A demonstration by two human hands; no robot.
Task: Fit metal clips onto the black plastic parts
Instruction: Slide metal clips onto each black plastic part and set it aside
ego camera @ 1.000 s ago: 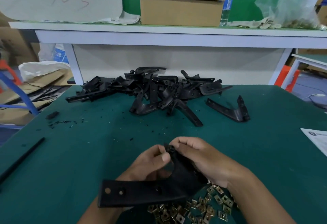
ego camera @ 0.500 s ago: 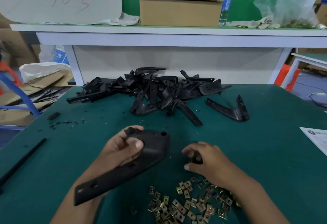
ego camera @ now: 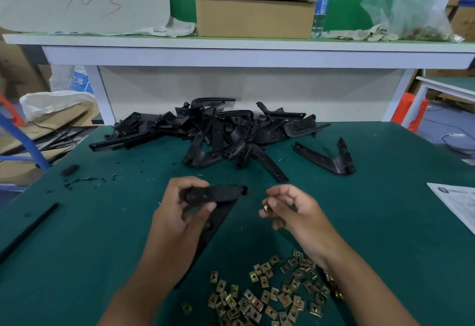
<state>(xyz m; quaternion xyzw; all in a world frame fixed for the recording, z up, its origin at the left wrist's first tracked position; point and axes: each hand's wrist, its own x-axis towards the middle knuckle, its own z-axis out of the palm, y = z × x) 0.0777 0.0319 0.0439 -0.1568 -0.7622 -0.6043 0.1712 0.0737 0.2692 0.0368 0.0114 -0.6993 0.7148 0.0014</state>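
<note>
My left hand (ego camera: 180, 212) grips a black plastic bracket (ego camera: 218, 194) above the green table, its short arm pointing right and its long arm running down toward me under the hand. My right hand (ego camera: 295, 212) pinches one small brass-coloured metal clip (ego camera: 266, 207) between thumb and fingertips, a short gap to the right of the bracket's end. Several loose metal clips (ego camera: 270, 295) lie scattered on the table near the front edge. A pile of black plastic parts (ego camera: 218, 135) sits at the far side of the table.
One separate black bracket (ego camera: 331, 158) lies right of the pile. A black strip (ego camera: 28, 230) lies at the left edge, with small black scraps (ego camera: 82, 179) near it. A printed paper (ego camera: 457, 202) sits at the right edge. A raised shelf (ego camera: 231, 45) carries a cardboard box (ego camera: 254, 14).
My left hand has turned the bracket so its short arm points right. My right hand has lifted from the clip heap with one clip pinched and moved up beside the bracket.
</note>
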